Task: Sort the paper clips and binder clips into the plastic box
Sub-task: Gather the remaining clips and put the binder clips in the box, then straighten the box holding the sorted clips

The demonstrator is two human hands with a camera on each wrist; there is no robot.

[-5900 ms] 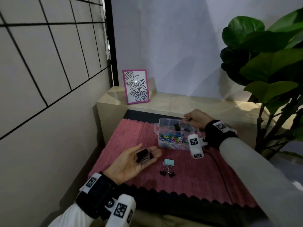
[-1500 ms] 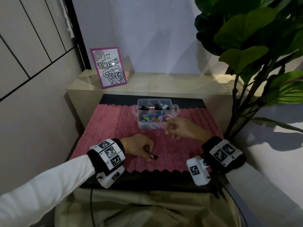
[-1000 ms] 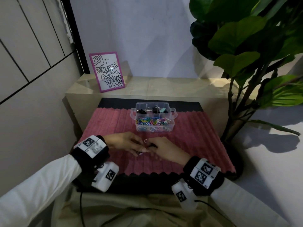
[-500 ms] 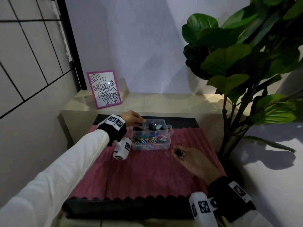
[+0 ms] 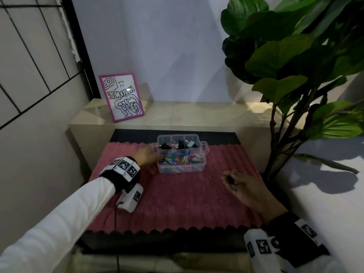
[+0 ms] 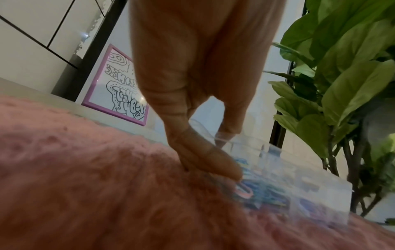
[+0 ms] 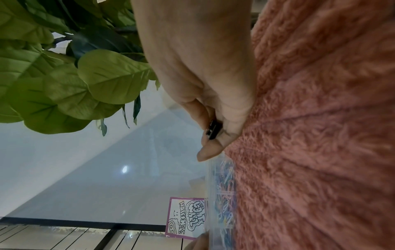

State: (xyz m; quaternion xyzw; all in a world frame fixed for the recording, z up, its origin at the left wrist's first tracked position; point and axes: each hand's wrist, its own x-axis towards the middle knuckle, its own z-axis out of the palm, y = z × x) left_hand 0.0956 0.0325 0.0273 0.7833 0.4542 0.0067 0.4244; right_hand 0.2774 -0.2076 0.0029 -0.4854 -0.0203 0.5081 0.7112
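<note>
Between the thumb and fingers of the right hand (image 5: pixel 243 187) sat a small black binder clip (image 5: pixel 230 179), pinched there with its wire handle sticking up; the wrist view showed the same clip (image 7: pixel 212 129) wedged against the thumb. That hand hovered low over the pink mat (image 5: pixel 187 198), to the right of the plastic box (image 5: pixel 203 148) and apart from it. The left hand (image 5: pixel 146 157) lay at the box's left wall, fingers (image 6: pixel 205 155) pressed together, stretched out and holding nothing, their tips touching the clear plastic. Inside the box, coloured paper clips (image 5: pixel 181 159) filled the near compartment, while black binder clips (image 5: pixel 167 146) and one mint one (image 5: pixel 190 144) lay in the far compartments. Behind stood a pink-framed drawing (image 5: pixel 123 96) on a pale shelf (image 5: pixel 197 115), with a leafy plant (image 5: pixel 295 56) to the right.
</note>
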